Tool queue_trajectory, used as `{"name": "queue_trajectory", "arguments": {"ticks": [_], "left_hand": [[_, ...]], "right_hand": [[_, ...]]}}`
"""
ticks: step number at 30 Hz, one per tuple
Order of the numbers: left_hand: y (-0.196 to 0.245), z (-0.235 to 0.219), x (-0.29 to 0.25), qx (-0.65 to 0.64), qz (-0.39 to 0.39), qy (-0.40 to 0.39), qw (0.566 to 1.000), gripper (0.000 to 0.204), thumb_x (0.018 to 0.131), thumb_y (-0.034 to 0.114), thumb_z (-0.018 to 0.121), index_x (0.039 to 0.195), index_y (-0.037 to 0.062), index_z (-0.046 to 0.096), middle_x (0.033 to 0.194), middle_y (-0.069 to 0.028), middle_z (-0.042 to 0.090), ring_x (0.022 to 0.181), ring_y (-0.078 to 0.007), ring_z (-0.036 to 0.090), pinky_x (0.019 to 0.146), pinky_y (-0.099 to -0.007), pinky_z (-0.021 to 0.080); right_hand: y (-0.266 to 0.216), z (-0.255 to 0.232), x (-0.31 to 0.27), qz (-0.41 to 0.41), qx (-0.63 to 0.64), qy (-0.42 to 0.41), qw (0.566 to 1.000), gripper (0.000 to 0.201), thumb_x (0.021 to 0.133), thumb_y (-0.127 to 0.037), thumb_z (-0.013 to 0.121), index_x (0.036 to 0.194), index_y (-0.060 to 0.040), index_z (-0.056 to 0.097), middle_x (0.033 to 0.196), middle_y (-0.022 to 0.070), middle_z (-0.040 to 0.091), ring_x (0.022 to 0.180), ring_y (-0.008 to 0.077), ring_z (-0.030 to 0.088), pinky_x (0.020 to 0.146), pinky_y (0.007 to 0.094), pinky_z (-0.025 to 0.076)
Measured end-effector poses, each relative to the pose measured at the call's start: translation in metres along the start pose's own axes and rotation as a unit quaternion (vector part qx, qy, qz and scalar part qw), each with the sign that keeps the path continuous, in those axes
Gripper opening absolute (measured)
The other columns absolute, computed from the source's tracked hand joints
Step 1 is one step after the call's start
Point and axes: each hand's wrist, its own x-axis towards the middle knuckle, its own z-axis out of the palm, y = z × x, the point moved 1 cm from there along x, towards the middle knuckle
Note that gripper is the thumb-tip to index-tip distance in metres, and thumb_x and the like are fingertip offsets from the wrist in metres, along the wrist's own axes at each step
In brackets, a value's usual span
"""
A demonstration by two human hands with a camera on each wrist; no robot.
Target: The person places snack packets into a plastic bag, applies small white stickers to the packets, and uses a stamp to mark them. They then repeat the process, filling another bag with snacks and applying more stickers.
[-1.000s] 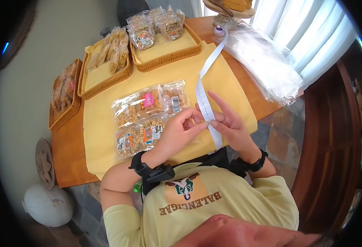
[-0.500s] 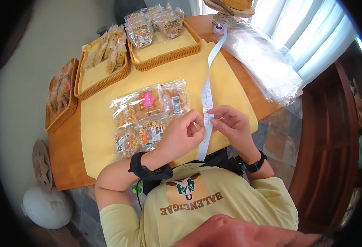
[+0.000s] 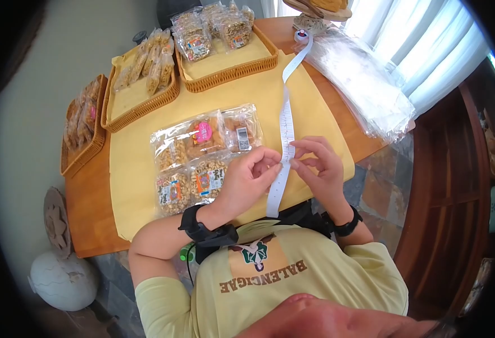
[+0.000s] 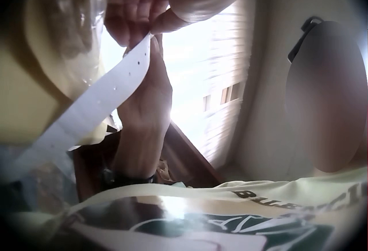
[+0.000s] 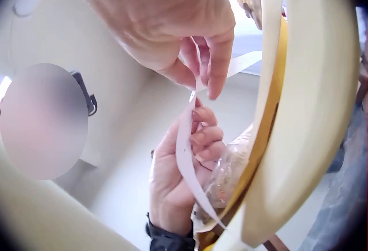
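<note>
A long white strip (image 3: 286, 130) with small printed marks at intervals runs from a roll (image 3: 301, 36) at the table's far side down to the person. My left hand (image 3: 251, 177) pinches its left edge between thumb and fingertips. Facing it, my right hand (image 3: 322, 169) pinches the right edge with thumb and forefinger, close to the left fingertips. The strip's loose end (image 5: 185, 159) hangs below the fingers toward the shirt. Beside the left hand lies a clear bag (image 3: 168, 135) holding several packaged snacks, its lower right part hidden by that hand.
Wicker trays (image 3: 225, 81) of bagged snacks line the far and left sides of the table (image 3: 84, 214). A yellow cloth (image 3: 309, 101) covers its middle. Clear plastic bags (image 3: 360, 79) lie piled at the far right, beside a curtain (image 3: 422, 50). Dark wooden shelves (image 3: 444, 208) stand at right.
The strip's loose end has swung left toward the shirt. My right forefinger, stretched out earlier, has bent in to the strip. Both hands stay close together.
</note>
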Motion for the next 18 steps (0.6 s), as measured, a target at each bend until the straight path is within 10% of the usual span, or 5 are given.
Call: {"name": "queue_trajectory", "arguments": {"ticks": [4,12,18], "left_hand": [[-0.002,0.0,0.0,0.032,0.006,0.015,0.999,0.01,0.086,0.005,0.055,0.095,0.0017,0.053,0.083,0.0009,0.058,0.07,-0.0019,0.053,0.058,-0.0159,0.044],[-0.002,0.002,0.001,0.152,0.166,0.076,0.971,0.013,0.076,0.001,0.063,0.089,0.0013,0.062,0.072,-0.0032,0.056,0.054,-0.0072,0.045,0.049,-0.0211,0.037],[0.0,0.005,-0.004,0.181,0.104,0.016,0.978,0.014,0.079,0.005,0.061,0.093,0.0006,0.061,0.078,-0.0047,0.057,0.068,-0.0094,0.057,0.059,-0.0221,0.045]], "right_hand": [[-0.008,0.002,-0.001,-0.213,-0.3,0.043,0.929,0.026,0.067,0.003,0.067,0.092,-0.0039,0.063,0.086,0.009,0.059,0.076,0.0219,0.059,0.066,0.0275,0.049],[-0.004,0.003,-0.002,-0.17,-0.245,0.004,0.954,0.018,0.068,0.002,0.066,0.086,-0.0018,0.063,0.084,0.009,0.064,0.076,0.0218,0.062,0.066,0.0284,0.049],[-0.006,-0.013,-0.002,-0.088,-0.197,-0.04,0.976,0.013,0.071,0.005,0.062,0.083,0.0003,0.064,0.082,0.0101,0.065,0.073,0.0197,0.063,0.066,0.0265,0.049]]}}
